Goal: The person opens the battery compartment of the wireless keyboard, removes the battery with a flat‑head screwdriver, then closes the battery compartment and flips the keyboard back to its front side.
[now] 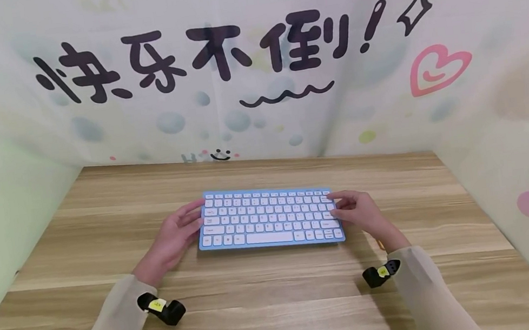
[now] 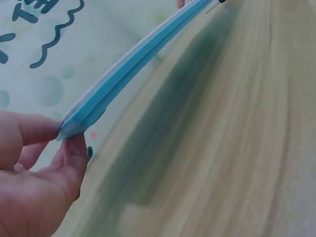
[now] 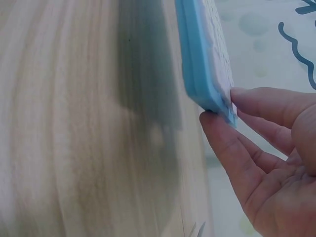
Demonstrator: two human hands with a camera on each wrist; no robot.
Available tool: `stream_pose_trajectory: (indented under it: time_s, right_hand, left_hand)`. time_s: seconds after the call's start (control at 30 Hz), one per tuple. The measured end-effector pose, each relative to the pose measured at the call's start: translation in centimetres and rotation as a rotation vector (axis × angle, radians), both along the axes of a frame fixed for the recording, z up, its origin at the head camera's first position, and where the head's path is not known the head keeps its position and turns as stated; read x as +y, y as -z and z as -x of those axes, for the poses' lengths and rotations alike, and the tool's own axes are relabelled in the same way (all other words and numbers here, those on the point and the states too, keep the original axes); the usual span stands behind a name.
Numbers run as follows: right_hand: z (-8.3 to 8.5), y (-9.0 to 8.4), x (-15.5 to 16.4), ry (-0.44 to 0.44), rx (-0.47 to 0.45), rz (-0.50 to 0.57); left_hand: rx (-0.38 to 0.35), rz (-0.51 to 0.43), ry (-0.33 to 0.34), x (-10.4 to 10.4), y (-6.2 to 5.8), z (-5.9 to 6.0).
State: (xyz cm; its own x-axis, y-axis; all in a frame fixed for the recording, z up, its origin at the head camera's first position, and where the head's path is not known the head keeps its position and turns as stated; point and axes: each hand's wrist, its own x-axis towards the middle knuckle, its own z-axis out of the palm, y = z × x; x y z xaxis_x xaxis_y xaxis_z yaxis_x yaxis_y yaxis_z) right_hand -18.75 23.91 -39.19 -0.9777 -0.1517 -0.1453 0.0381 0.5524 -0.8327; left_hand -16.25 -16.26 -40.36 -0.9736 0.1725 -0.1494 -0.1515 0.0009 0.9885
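A blue keyboard (image 1: 270, 217) with white keys is held level between both hands, its key side up. At its left end my left hand (image 1: 180, 235) pinches the edge between thumb and fingers. The right hand (image 1: 359, 210) grips the opposite end the same way. Both wrist views show a gap and a shadow under the keyboard (image 2: 133, 59), so it is lifted off the table. In the right wrist view, the thumb and fingertips (image 3: 242, 98) meet at the keyboard's corner, one above and one below.
The wood-grain table (image 1: 271, 306) runs back to a white cloth (image 1: 260, 127) printed with dark characters, dots and a heart. Pale walls stand at both sides. Each sleeve carries a small black wrist camera (image 1: 163, 308). A small orange item (image 1: 380, 244) shows partly behind the right wrist.
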Motion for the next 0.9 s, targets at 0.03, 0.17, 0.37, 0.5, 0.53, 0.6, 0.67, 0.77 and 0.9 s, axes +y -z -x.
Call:
stream_pose_trajectory:
  time_s: [0.03, 0.17, 0.37, 0.5, 0.53, 0.6, 0.67, 0.77, 0.9]
  right_hand:
    - [0.0, -0.1, 0.0, 0.0, 0.002, 0.008]
    - [-0.1, -0.3, 0.0, -0.002, 0.013, 0.04]
    - [-0.2, -0.6, 0.2, -0.008, 0.008, 0.056]
    - [-0.3, -0.7, 0.4, -0.014, 0.009, 0.056]
    - [-0.3, -0.7, 0.4, -0.018, 0.009, 0.056]
    - [-0.3, -0.7, 0.5, -0.026, 0.01, 0.054]
    - [-0.3, -0.8, 0.5, -0.031, 0.01, 0.05]
    - [-0.2, -0.8, 0.4, -0.041, 0.01, 0.036]
    - [-0.1, -0.8, 0.3, -0.05, 0.001, 0.023]
  left_hand:
    - [0.006, -0.012, 0.012, -0.1, -0.1, 0.0]
    - [0.039, -0.042, 0.073, -0.3, -0.5, -0.2]
    - [0.057, -0.1, 0.173, -0.7, -0.7, -0.2]
    - [0.051, -0.101, 0.223, -0.9, -0.9, -0.1]
    - [0.049, -0.1, 0.233, -0.9, -1.0, -0.1]
    - [0.043, -0.106, 0.249, -1.0, -1.2, -0.1]
    - [0.041, -0.124, 0.269, -1.0, -1.3, -0.1]
    - [0.037, -0.151, 0.286, -1.1, -1.6, 0.0]
    - [0.045, -0.156, 0.291, -1.3, -1.9, 0.0]
